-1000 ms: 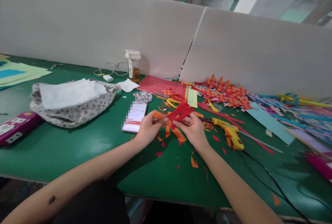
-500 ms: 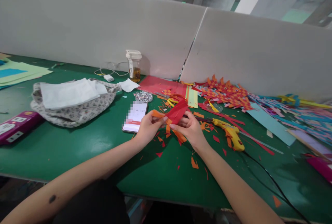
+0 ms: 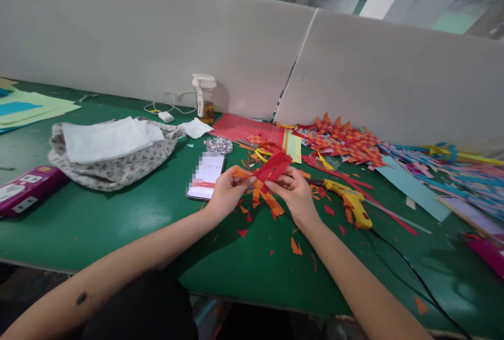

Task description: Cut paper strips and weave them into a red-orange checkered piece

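Both pinching: my left hand (image 3: 226, 195), right hand (image 3: 298, 195) on red-orange paper strips (image 3: 265, 173) | red ends (image 3: 281, 158) now apart, bunched half a second ago

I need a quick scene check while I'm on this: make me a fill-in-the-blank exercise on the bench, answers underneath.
1. The left hand and right hand hold red and ____ paper strips.
2. The phone lies nearer the ____ hand.
3. The body of the glue gun is mainly ____.
4. The bottle has a ____ lid.

Missing words: orange; left; yellow; white.
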`<state>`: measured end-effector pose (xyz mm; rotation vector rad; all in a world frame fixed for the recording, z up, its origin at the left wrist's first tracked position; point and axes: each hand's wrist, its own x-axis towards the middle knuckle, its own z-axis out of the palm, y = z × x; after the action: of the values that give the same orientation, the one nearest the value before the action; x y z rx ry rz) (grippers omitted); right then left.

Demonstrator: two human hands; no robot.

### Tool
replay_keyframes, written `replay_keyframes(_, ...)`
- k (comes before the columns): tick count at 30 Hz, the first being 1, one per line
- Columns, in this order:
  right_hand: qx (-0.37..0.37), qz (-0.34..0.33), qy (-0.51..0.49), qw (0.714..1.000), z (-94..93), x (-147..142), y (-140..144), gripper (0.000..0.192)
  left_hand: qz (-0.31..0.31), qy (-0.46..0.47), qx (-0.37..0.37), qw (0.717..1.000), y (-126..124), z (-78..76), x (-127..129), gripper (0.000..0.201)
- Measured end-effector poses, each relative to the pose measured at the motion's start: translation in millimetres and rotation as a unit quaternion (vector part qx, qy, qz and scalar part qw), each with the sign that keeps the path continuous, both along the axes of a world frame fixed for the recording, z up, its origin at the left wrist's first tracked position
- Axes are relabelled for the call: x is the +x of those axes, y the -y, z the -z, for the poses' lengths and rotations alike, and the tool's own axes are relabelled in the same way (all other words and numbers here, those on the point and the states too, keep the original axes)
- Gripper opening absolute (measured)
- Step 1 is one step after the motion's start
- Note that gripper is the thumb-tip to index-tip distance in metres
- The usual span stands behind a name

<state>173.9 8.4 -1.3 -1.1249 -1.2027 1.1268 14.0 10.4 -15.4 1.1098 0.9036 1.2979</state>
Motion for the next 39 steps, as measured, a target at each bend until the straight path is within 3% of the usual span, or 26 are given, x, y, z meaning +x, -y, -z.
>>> replay_keyframes(9,-0.012,-0.022,-0.037,0.999,-3.0,-4.7,2.8,0.051,0.014,-0.004,-0.014,1.000,1.4,-1.2,0.6,0.025)
replay_keyframes(28,-0.014,0.001,-0.035,0.999,-3.0,-1.7,1.2,0.045,0.022,-0.030,-0.033,0.999,0.9,1.4,1.2,0.027)
replay_keyframes(39,-0.031,-0.053,-0.032,0.998,-0.3,-2.3,2.0,0.054,0.021,-0.008,-0.021,1.000,0.4,0.2,-0.1,0.027)
